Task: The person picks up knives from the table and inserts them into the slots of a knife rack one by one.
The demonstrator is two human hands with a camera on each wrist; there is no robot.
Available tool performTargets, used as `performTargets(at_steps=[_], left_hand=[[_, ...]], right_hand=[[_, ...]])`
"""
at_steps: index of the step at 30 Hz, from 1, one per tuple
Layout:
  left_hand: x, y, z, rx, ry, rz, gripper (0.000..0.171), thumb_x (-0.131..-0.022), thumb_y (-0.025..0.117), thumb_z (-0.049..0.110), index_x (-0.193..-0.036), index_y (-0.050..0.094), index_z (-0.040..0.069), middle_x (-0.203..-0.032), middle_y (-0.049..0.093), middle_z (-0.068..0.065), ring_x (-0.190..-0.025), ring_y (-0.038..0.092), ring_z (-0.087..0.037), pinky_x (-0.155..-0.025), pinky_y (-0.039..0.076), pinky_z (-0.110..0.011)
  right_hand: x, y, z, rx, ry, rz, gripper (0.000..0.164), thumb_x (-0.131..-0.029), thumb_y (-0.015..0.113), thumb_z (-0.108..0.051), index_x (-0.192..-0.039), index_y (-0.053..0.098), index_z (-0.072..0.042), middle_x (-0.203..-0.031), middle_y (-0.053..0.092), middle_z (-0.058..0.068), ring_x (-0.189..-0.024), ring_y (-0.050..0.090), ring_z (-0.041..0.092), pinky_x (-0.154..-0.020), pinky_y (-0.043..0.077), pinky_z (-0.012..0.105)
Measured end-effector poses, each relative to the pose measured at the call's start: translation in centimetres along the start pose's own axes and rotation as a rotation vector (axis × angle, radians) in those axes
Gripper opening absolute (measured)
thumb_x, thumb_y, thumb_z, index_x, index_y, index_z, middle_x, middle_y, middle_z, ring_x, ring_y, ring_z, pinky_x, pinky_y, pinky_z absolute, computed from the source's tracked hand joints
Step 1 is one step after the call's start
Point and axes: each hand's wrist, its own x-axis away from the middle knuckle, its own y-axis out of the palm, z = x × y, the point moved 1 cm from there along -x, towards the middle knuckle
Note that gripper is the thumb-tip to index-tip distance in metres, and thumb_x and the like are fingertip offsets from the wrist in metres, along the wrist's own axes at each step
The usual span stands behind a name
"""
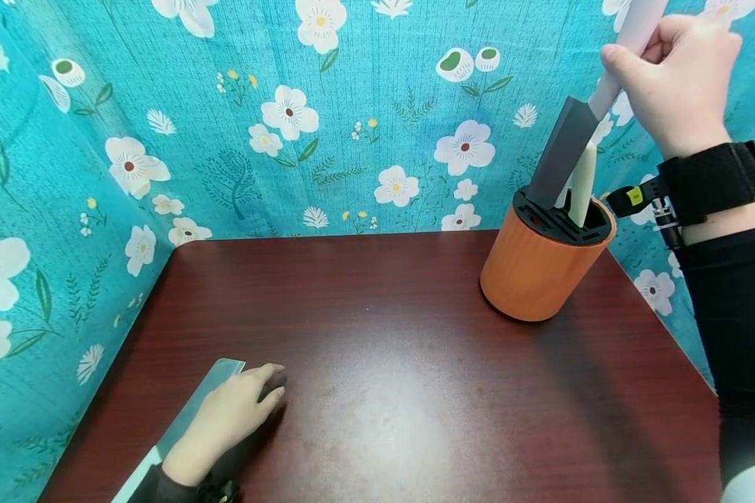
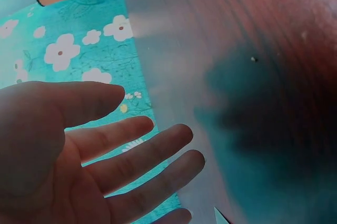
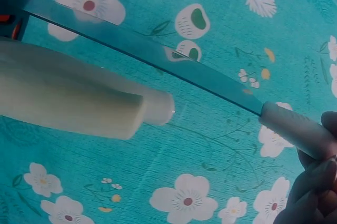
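My right hand (image 1: 688,80) grips the pale handle (image 3: 292,129) of a knife above an orange round knife block (image 1: 537,269). The knife's broad blade (image 1: 560,154) slants upward, with its lower end in the block's black slotted top. Close beside it stands a pale green handle (image 1: 582,185); in the right wrist view a whitish handle (image 3: 158,107) shows behind that one. Low on the left, my left hand (image 1: 233,419) hovers with relaxed, spread fingers and nothing in them. It overlaps a flat pale teal strip (image 1: 210,384) with a lighter lower part.
The dark red-brown table (image 1: 365,335) carries the block near its back right corner. A teal flowered cloth (image 1: 352,140) hangs behind the table and along its sides. The right forearm (image 1: 705,314) reaches up beside the right table edge.
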Motion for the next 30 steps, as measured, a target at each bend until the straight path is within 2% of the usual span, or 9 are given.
performTargets(at_steps=[6,12,17,21,23,25,27,29,30], left_hand=[[0.1,0.3,-0.2,0.002,-0.009,-0.009,0.036,-0.095,0.071,0.023,-0.127,0.067,0.008,-0.12,0.071,-0.012,-0.104,0.069,-0.034,-0.074,0.055,-0.054],[0.0,0.5,-0.3,-0.002,-0.014,-0.004,0.035,-0.095,0.071,0.023,-0.126,0.067,0.008,-0.119,0.071,-0.012,-0.105,0.069,-0.033,-0.076,0.056,-0.054],[0.0,0.5,-0.4,0.002,-0.013,0.003,0.035,-0.095,0.07,0.024,-0.127,0.067,0.008,-0.12,0.071,-0.012,-0.105,0.069,-0.034,-0.075,0.056,-0.054],[0.0,0.5,-0.5,-0.002,-0.01,0.022,0.036,-0.096,0.07,0.025,-0.127,0.067,0.008,-0.12,0.071,-0.012,-0.105,0.069,-0.034,-0.075,0.056,-0.054],[0.0,0.5,-0.5,-0.007,-0.007,0.033,0.036,-0.096,0.07,0.025,-0.127,0.067,0.008,-0.12,0.071,-0.012,-0.106,0.069,-0.035,-0.076,0.056,-0.054],[0.0,0.5,-0.5,-0.01,-0.005,0.04,0.036,-0.096,0.07,0.025,-0.127,0.067,0.007,-0.12,0.071,-0.012,-0.106,0.069,-0.034,-0.076,0.056,-0.054],[0.0,0.5,-0.4,-0.009,-0.005,0.041,0.037,-0.096,0.07,0.024,-0.128,0.067,0.007,-0.121,0.071,-0.013,-0.106,0.068,-0.035,-0.077,0.056,-0.054],[0.1,0.6,-0.3,-0.008,-0.005,0.041,0.037,-0.096,0.07,0.024,-0.128,0.067,0.006,-0.121,0.071,-0.013,-0.107,0.068,-0.034,-0.078,0.056,-0.054],[0.1,0.6,-0.3,-0.006,-0.005,0.041,0.037,-0.096,0.07,0.024,-0.128,0.067,0.006,-0.121,0.071,-0.013,-0.107,0.068,-0.034,-0.079,0.056,-0.055]], right_hand=[[-0.1,0.4,0.1,-0.003,0.054,-0.006,0.029,-0.097,0.062,-0.044,-0.076,0.044,-0.039,-0.076,0.04,-0.023,-0.103,0.041,-0.007,-0.092,0.042,0.015],[-0.4,0.7,0.3,-0.016,0.07,0.022,0.028,-0.097,0.062,-0.042,-0.076,0.043,-0.04,-0.076,0.04,-0.023,-0.099,0.04,-0.008,-0.097,0.043,0.016],[-0.3,0.9,0.4,-0.02,0.071,0.034,0.029,-0.097,0.062,-0.041,-0.076,0.043,-0.04,-0.075,0.04,-0.022,-0.094,0.039,-0.008,-0.091,0.042,0.015],[-0.2,1.1,0.5,-0.013,0.075,0.035,0.029,-0.097,0.062,-0.042,-0.075,0.043,-0.041,-0.075,0.04,-0.024,-0.101,0.04,-0.008,-0.091,0.041,0.016],[-0.2,1.2,0.6,0.0,0.078,0.03,0.03,-0.097,0.063,-0.044,-0.075,0.043,-0.041,-0.074,0.04,-0.026,-0.109,0.048,-0.002,-0.093,0.042,0.015],[-0.2,1.5,0.8,0.02,0.078,0.022,0.027,-0.096,0.063,-0.047,-0.076,0.048,-0.038,-0.073,0.039,-0.028,-0.118,0.053,0.007,-0.093,0.042,0.014],[0.0,1.8,1.0,0.042,0.076,0.006,0.025,-0.096,0.063,-0.048,-0.081,0.059,-0.029,-0.074,0.04,-0.029,-0.126,0.055,0.015,-0.095,0.043,0.015],[0.2,2.2,1.3,0.074,0.059,-0.019,0.038,-0.095,0.063,-0.049,-0.09,0.07,-0.012,-0.074,0.039,-0.029,-0.128,0.056,0.022,-0.09,0.044,0.013],[0.3,2.3,1.5,0.088,0.054,-0.041,0.046,-0.095,0.062,-0.049,-0.098,0.072,-0.004,-0.075,0.039,-0.028,-0.122,0.058,0.021,-0.086,0.043,0.012]])
